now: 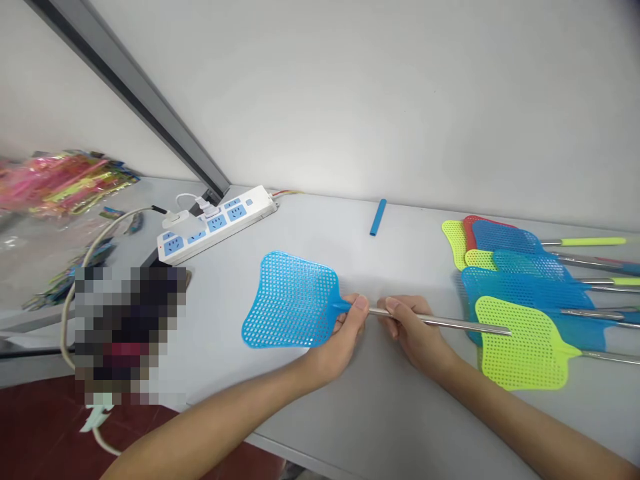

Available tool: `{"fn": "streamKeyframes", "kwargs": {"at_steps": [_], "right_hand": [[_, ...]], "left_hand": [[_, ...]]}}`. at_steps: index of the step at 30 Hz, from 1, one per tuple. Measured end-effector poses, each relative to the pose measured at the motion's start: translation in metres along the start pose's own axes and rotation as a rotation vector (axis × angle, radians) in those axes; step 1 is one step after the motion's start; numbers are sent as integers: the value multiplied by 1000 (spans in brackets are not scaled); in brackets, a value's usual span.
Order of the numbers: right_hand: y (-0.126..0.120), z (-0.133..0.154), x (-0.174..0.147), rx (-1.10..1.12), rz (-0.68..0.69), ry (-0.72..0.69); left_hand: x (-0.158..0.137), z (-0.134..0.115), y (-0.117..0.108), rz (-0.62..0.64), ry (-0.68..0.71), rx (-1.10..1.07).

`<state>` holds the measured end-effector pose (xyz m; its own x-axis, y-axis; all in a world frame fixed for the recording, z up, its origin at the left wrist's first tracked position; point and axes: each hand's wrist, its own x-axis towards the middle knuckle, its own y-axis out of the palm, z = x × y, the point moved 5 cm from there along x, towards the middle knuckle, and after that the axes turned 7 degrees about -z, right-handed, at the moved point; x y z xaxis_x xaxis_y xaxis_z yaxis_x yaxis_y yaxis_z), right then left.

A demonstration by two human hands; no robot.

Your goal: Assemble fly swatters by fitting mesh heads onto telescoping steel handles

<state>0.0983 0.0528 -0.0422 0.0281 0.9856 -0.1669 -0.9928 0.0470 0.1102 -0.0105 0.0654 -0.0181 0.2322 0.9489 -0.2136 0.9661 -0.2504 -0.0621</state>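
Observation:
A blue fly swatter [293, 300] with a perforated head is held level just over the table. My left hand [345, 333] pinches it at the neck, where the head meets the metal rod. Around the rod [460, 324], my right hand [410, 330] is closed, thumb on top. The bare end of the rod reaches right, over a yellow-green fly swatter [525, 347]. Behind my hands lies a short blue tube [379, 217], touched by neither hand.
Several swatters in blue, red and yellow-green, among them a blue one [505, 233], overlap at the right. A white power strip [217, 225] with plugged-in cables stands back left. Bagged colourful items [65, 180] lie beyond the partition post [150, 100]. A pixelated patch hides something at left.

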Motion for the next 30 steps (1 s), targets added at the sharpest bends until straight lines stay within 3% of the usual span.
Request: {"fn": "streamKeyframes", "kwargs": {"at_steps": [5,14,30], "right_hand": [[-4,-3,0,22,-90,47],[-6,-1,0,47,-125,37],[-13,7,4,126,-213,48]], "left_hand": [[3,7,3,18,-49,-12],[8,6,-3,-5,-74,-82],[18,-5,-14,-54,0,-79]]}}
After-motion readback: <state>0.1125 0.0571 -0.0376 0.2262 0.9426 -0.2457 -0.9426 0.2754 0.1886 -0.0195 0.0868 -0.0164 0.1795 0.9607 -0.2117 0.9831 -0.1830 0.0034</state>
